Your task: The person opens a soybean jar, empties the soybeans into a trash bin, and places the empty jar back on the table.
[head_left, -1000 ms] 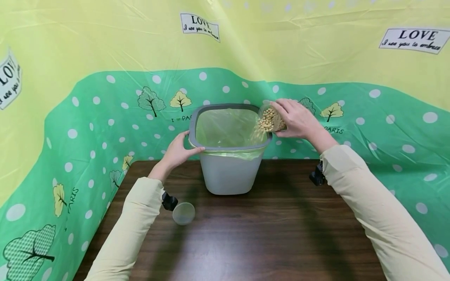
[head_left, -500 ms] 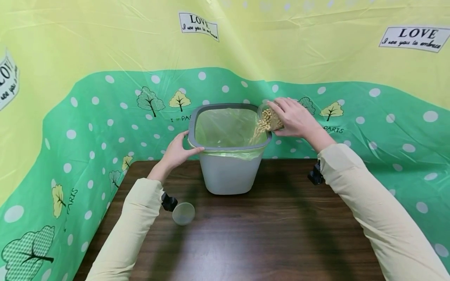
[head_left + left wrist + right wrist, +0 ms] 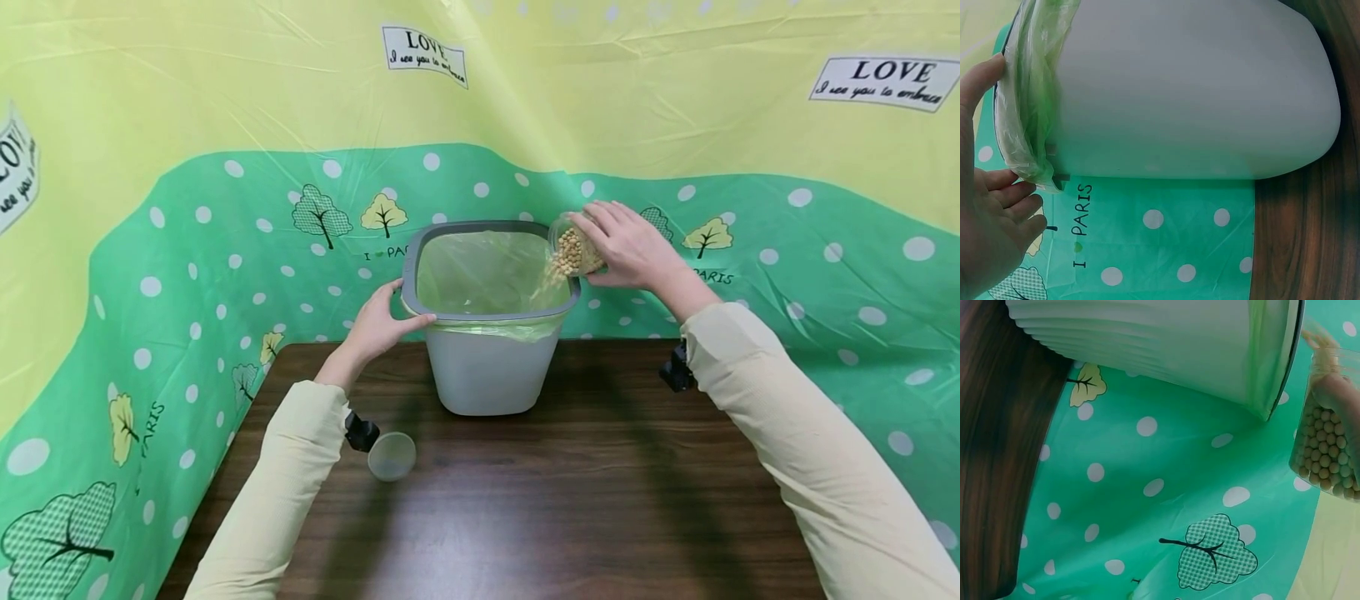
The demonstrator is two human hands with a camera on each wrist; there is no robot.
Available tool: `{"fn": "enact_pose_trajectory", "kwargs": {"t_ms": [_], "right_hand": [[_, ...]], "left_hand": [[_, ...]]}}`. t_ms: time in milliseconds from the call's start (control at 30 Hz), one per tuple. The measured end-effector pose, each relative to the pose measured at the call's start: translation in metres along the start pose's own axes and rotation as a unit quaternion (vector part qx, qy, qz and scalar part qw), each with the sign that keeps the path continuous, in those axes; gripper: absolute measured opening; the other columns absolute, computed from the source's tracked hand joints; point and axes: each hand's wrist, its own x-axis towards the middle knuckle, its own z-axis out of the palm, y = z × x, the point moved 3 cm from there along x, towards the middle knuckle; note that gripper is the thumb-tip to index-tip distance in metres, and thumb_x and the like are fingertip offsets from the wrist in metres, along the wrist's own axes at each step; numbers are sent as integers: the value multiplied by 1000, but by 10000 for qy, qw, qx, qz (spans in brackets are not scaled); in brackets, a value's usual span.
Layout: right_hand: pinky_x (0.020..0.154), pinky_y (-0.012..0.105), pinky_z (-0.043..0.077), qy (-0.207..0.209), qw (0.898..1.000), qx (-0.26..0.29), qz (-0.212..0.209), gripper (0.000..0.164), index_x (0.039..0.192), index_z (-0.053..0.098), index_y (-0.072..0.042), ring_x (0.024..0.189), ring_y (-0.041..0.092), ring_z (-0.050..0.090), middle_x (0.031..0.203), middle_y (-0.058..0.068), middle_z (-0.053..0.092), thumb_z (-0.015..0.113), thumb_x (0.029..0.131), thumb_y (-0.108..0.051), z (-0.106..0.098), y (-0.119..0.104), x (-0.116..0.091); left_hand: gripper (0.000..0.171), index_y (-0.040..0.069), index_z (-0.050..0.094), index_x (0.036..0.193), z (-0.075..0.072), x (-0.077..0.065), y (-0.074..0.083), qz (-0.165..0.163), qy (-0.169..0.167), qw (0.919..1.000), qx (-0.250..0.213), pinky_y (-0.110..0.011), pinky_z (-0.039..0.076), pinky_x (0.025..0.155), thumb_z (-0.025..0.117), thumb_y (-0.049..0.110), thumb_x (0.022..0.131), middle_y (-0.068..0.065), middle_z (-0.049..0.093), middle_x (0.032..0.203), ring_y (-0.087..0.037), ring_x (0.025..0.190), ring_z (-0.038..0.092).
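A grey trash bin (image 3: 491,371) stands on the table, lined with a translucent green bag (image 3: 480,267). My left hand (image 3: 377,323) holds the bin's left front corner, thumb on the front rim and fingers at the side. Over the right rim, my right hand (image 3: 630,250) grips a clear plastic jar (image 3: 1310,450) tilted toward the bin. Soybeans (image 3: 570,250) stream from its mouth into the bag, and many still fill the jar in the right wrist view. The bottom of the bag is hidden.
On the brown wooden table (image 3: 525,517), a round translucent lid (image 3: 392,457) lies near the left wrist. Behind and beside the table hangs a green and yellow printed cloth (image 3: 247,217).
My right hand has risen slightly with the jar, and soybeans keep falling from it. The left hand and the bin stay in place.
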Motion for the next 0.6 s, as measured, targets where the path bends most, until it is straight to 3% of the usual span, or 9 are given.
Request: {"fn": "enact_pose_trajectory", "kwargs": {"t_ms": [600], "right_hand": [[100,50,31,-46,9991,-285,-302,103,133,35,1,114,43,42,122,28,45,88,50,-31,-4,-3,7]], "left_hand": [[94,13,23,144,1,-1,1,-72,-8,10000,-52,-50,27,103,66,58,73,-9,25,146,-27,134,22]]}}
